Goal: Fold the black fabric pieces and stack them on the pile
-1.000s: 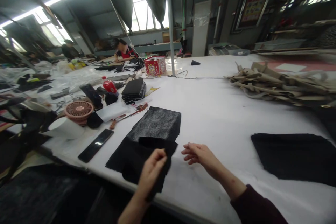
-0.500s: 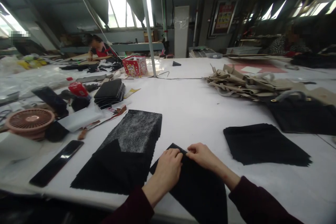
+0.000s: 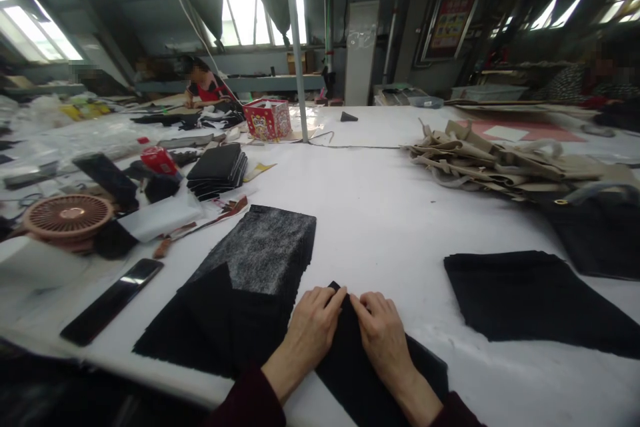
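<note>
A black fabric piece [image 3: 360,373] lies on the white table [image 3: 390,213] right in front of me. My left hand [image 3: 313,327] and my right hand [image 3: 383,333] rest side by side on its far corner, fingers bent and pinching the cloth. To the left sits a stack of black and grey fabric pieces [image 3: 245,287], touching nothing of my hands. Another black stack [image 3: 530,300] lies to the right.
A phone [image 3: 111,300], a pink fan [image 3: 67,217], a red bottle [image 3: 159,160] and black wallets [image 3: 219,170] crowd the left. Beige bags [image 3: 505,160] and a black bag [image 3: 600,233] lie on the right. A red box [image 3: 267,119] and seated people are at the back.
My left hand pulled one black piece off the left stack to the spot in front of me. Both hands came together on its far corner. The view swung slightly.
</note>
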### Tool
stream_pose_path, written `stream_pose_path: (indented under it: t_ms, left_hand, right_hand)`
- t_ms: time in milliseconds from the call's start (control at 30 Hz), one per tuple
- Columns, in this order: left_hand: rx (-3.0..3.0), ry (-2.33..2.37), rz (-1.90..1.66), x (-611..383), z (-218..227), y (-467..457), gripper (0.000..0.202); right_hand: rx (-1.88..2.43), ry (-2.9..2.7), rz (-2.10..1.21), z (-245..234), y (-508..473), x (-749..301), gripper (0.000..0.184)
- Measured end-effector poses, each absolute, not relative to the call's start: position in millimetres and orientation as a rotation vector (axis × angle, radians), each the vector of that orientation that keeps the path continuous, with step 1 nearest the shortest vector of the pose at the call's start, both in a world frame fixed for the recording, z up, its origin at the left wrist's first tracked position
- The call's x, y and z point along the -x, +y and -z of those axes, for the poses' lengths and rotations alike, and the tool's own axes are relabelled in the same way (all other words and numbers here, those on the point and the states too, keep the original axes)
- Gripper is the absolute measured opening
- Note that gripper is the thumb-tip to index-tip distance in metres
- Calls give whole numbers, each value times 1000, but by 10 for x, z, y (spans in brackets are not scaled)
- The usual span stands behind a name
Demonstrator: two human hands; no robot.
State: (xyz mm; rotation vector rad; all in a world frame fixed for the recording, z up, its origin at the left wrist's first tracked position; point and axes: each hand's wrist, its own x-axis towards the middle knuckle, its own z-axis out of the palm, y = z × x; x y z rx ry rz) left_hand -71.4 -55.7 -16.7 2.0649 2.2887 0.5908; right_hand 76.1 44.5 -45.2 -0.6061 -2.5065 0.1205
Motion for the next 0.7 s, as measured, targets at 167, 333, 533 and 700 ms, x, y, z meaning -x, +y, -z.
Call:
stream_pose_path:
  t_ms: [167, 333, 533, 700]
  left_hand:
    - [-2101, 2288, -442, 757, 157, -547, 50]
    - [-2078, 2302, -419, 756, 157, -540, 47]
    - [-2027, 2310, -447, 769, 162, -529, 47]
    - [-1981, 2300, -481, 774, 163, -534, 47]
  right_hand:
    - [555, -2551, -71, 451, 439, -768, 36]
    - [535, -2579, -13, 485, 447, -765, 37]
    - [511, -2581, -14, 476, 450, -765, 36]
    - [508, -2584, -20, 467, 449, -763, 38]
